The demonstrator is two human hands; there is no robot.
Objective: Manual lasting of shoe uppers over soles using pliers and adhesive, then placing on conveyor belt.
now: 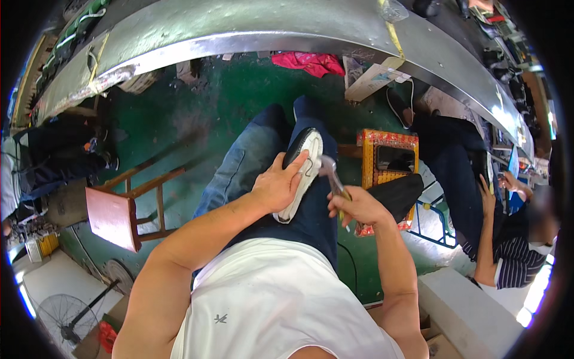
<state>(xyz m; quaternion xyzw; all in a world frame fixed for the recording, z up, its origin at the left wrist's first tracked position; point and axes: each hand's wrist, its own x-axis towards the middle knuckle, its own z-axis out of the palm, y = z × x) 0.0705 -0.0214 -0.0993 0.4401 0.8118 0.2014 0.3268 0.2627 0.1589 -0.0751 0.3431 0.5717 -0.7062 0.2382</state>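
Observation:
A black shoe with a white sole (305, 163) lies sole-up on my right thigh, over blue jeans. My left hand (277, 186) grips it across the middle, thumb on the sole's edge. My right hand (354, 206) is closed round the yellow handle of a small hammer (330, 172). The hammer's metal head is right beside the sole's right edge, near the toe end; whether it touches is unclear.
A long curved metal workbench (269, 27) spans the top. A wooden stool with a red seat (113, 216) stands at left, a red-and-yellow box stool (387, 157) at right. Another seated person in a striped shirt (514, 251) is at far right. A floor fan (63, 317) sits lower left.

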